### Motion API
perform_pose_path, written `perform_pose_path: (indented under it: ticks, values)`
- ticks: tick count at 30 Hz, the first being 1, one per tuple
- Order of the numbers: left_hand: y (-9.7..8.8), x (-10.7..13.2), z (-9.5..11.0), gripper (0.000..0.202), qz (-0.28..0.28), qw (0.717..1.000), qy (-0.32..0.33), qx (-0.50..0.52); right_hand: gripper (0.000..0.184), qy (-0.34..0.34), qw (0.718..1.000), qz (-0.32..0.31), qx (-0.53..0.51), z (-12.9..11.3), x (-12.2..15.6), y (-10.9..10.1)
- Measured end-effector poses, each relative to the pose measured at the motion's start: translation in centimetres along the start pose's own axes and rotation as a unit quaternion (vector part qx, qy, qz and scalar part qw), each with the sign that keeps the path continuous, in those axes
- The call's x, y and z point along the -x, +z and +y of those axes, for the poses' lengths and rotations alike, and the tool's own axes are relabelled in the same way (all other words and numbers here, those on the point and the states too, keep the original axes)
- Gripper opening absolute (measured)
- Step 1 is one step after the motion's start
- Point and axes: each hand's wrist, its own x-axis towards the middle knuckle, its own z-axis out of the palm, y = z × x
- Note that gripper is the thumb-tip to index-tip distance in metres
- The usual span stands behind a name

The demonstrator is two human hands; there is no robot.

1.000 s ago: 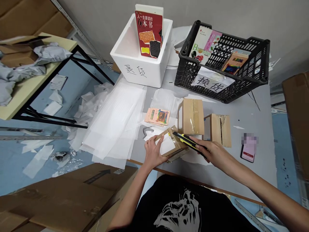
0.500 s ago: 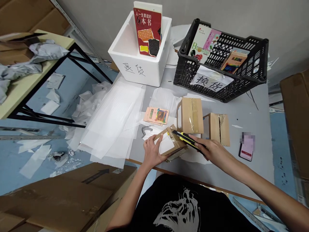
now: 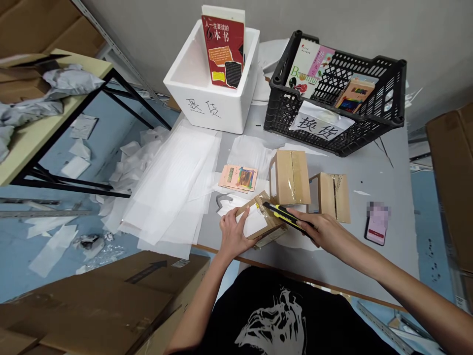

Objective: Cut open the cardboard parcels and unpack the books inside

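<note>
A small taped cardboard box (image 3: 271,224) with a white label sits tilted at the table's near edge. My left hand (image 3: 236,231) grips it from the left, thumb and fingers pressed on the labelled side. In my right hand (image 3: 320,228) is a black and yellow box cutter (image 3: 286,215), its tip touching the tape on the box's top edge. Just behind lie small pink booklets (image 3: 239,178). Two more cardboard boxes stand to the right, a taller taped one (image 3: 290,175) and a smaller one (image 3: 334,197) with a dark slit along its top.
A white foam box (image 3: 210,111) with a red book stands at the back, beside a black plastic crate (image 3: 332,128) holding books. White foam sheets (image 3: 170,182) cover the table's left side. A phone (image 3: 376,229) lies at right; a large carton (image 3: 92,301) stands at lower left.
My right hand and the box cutter have shifted very slightly along the tape. The box and my left hand stay in place; the view has moved a little.
</note>
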Motion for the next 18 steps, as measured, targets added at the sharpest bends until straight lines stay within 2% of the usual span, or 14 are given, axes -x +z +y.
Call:
perform_pose_path:
  ticks: [9, 14, 18]
  values:
    - [0.0, 0.1, 0.4, 0.091, -0.011, 1.0, -0.012, -0.001, 0.044, -0.036, 0.998, 0.016, 0.048, 0.8, 0.9, 0.3]
    - [0.0, 0.2, 0.6, 0.091, -0.022, 1.0, -0.018, -0.002, 0.043, -0.058, 0.997, 0.018, 0.039, 1.1, 1.4, 0.4]
    - [0.0, 0.2, 0.7, 0.089, -0.011, 1.0, -0.014, -0.003, 0.042, -0.068, 0.997, 0.034, 0.029, 1.2, 2.1, 0.9]
